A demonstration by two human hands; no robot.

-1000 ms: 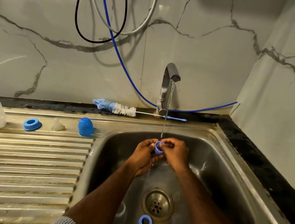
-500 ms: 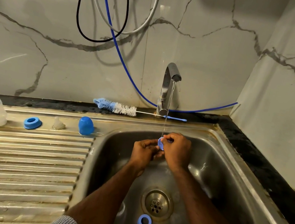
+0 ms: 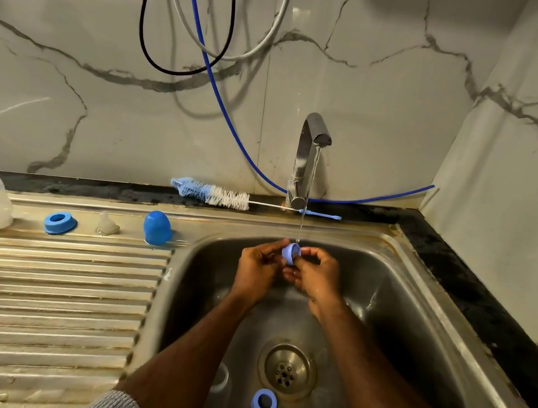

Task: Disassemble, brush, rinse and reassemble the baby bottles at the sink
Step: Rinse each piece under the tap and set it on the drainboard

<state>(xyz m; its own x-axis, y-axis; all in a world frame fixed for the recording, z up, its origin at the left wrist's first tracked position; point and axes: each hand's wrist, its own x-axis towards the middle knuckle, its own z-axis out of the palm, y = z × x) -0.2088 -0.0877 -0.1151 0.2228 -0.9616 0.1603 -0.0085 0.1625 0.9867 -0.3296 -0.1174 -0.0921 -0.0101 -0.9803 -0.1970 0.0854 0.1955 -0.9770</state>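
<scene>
**Blue ring under the tap**

Left hand (image 3: 257, 268) and right hand (image 3: 314, 276) both pinch a small blue plastic bottle ring (image 3: 290, 253) with curled fingers, over the steel sink basin (image 3: 401, 312), in the thin water stream (image 3: 305, 209)

The light is warm and rather dim, coming from above and in front, so the hanging cables (image 3: 184, 36) throw soft shadows on the marble wall (image 3: 69, 89). The draining board (image 3: 40, 292) shines with pale glare, while the sink (image 3: 420, 294) basin stays dark. Straight lines bend at the edges, and the corners look soft.
</scene>
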